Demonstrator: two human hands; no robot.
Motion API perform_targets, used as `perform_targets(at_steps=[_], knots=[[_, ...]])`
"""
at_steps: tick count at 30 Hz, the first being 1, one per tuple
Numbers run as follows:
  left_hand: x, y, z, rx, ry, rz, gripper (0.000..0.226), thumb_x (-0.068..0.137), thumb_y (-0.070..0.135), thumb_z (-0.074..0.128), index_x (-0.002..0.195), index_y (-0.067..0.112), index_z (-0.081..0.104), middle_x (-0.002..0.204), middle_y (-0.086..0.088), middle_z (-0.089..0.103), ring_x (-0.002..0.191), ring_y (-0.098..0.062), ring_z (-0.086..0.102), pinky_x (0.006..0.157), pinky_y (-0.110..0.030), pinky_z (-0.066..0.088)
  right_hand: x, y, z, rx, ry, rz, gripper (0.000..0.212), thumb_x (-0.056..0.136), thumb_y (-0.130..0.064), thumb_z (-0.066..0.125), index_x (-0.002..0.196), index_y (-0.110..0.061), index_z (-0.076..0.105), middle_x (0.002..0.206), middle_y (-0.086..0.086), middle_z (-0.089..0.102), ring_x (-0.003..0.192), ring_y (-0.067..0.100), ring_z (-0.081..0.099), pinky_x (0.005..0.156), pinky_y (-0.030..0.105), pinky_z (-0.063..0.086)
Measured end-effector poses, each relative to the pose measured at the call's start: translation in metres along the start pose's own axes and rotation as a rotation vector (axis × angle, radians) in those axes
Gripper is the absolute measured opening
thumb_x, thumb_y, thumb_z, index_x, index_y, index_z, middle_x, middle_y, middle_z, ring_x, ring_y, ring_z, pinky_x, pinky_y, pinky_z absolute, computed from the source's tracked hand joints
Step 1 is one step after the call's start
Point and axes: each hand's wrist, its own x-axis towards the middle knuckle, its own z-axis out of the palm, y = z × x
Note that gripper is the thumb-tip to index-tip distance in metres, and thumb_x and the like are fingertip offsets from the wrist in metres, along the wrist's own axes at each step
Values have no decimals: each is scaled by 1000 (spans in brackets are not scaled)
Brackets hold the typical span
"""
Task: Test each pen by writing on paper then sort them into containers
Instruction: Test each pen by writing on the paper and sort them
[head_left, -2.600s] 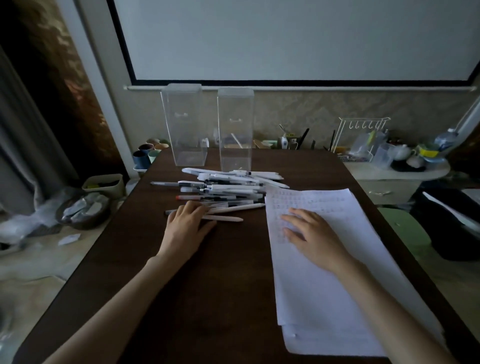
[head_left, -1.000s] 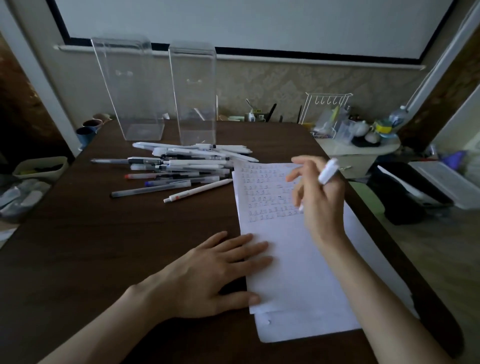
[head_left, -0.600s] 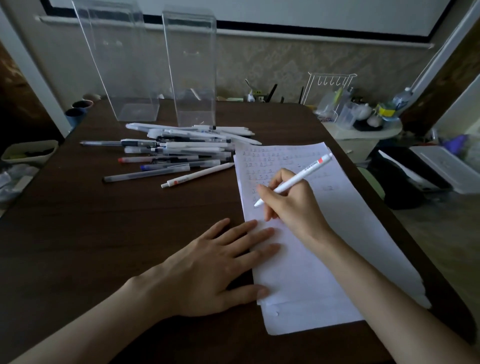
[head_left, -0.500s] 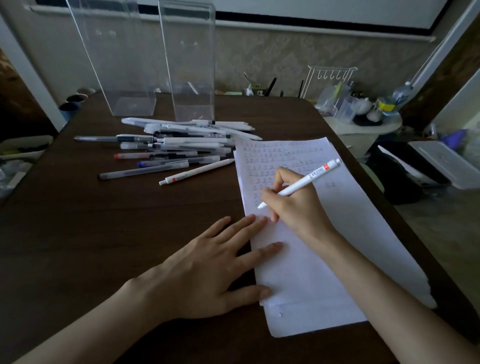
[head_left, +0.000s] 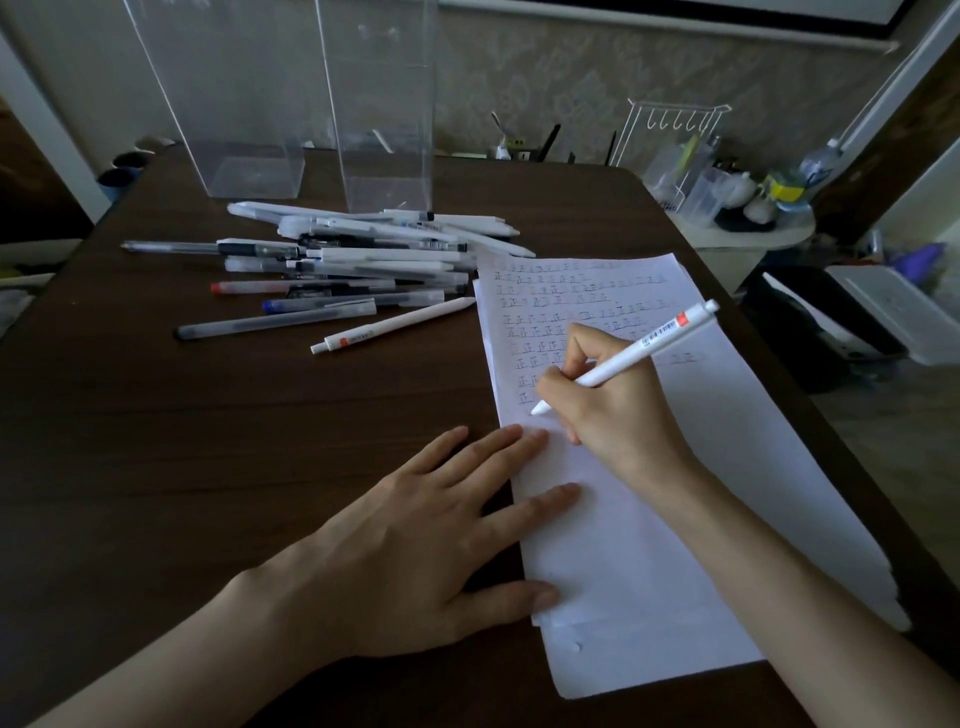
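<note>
paper sheets lie under the flat left hand; right hand clamps a slim white pen in its grip.

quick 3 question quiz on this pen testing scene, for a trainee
1. True or false: the right hand grips a white pen with its tip down at the paper.
2. Pick one. The left hand is: A) spread flat, fingertips on the paper's left edge; B) lifted well clear of the table; C) curled round a second pen.
3. Give a number: how many clear containers stand upright behind the pen pile?

Key: 1 true; 2 A; 3 two.
</note>
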Motion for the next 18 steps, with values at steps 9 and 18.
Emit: perform_targets(at_steps=[9,18], knots=[[-2,0,-1,-15,26,0,63,94,64,22,147,31,24,150,-11,30,141,-22,23,111,-44,14,0,1,-1,40,-1,1,37,80,7,54,59,-11,29,40,-7,31,35,1,48,50,28,33],[-3,-1,1,11,53,3,62,94,64,23,146,30,29,143,-9,38,138,-22,30,110,-42,15,-2,-2,-1,23,-55,-5,35,80,5,56,60,-10,30,42,4,30,33,5,39,48,28,35]])
